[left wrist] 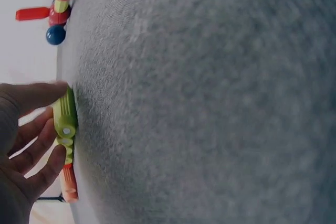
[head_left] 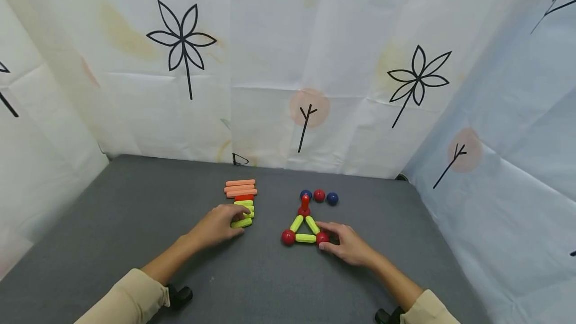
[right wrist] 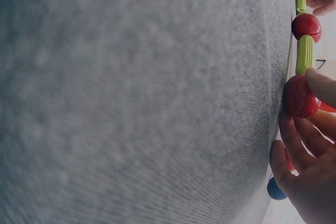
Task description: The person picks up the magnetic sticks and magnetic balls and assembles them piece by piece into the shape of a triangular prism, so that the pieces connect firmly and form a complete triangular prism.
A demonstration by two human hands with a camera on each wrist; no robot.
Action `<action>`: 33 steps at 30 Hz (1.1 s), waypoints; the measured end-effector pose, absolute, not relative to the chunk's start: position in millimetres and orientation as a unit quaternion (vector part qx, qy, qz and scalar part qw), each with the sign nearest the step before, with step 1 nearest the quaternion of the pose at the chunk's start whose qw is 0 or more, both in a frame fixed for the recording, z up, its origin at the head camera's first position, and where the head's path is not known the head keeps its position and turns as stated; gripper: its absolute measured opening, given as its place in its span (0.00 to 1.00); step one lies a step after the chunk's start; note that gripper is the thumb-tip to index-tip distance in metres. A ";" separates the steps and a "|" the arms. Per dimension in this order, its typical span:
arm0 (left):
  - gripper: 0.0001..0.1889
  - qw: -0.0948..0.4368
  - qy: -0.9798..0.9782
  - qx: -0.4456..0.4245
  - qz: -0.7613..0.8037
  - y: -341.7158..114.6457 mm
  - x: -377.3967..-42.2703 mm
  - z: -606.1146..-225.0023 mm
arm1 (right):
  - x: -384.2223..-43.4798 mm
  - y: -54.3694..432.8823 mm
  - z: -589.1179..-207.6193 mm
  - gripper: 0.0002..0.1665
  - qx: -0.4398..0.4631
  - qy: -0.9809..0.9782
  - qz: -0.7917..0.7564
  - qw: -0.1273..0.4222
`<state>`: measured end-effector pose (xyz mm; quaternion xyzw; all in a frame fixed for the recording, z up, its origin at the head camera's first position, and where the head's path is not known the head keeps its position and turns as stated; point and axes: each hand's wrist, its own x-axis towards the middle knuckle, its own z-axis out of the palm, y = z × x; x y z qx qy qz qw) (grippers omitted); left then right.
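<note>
At the left, my left hand has its thumb and fingers around the nearest yellow-green magnetic rod, whose end shows in the left wrist view. Behind that rod, more yellow-green rods lie in a row, partly covered by the fingers. My right hand grips the red ball at the near right corner of a triangle, thumb on one side and fingers on the other. Yellow-green rods join this ball to a left red ball and a far red ball. A red rod stands upright on the far ball.
Behind the triangle are a blue ball, a loose red ball and another blue ball. Several orange rods and a red rod continue the left row. Patterned white cloth walls the grey table.
</note>
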<state>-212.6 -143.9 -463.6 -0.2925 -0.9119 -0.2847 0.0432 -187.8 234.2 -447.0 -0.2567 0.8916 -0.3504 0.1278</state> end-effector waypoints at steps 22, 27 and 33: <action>0.30 0.017 -0.804 -0.339 -0.489 -74.8 -204.1 -454.4 | -188.0 233.7 -449.3 0.34 -0.246 0.890 -0.361 0.132; 0.28 -0.003 -0.786 -0.360 -0.503 -57.2 -203.7 -454.2 | -187.7 233.4 -450.4 0.33 -0.245 0.892 -0.359 0.125; 0.21 -0.043 -0.795 -0.364 -0.483 -52.7 -206.8 -457.8 | -186.8 234.1 -451.2 0.33 -0.246 0.891 -0.361 0.124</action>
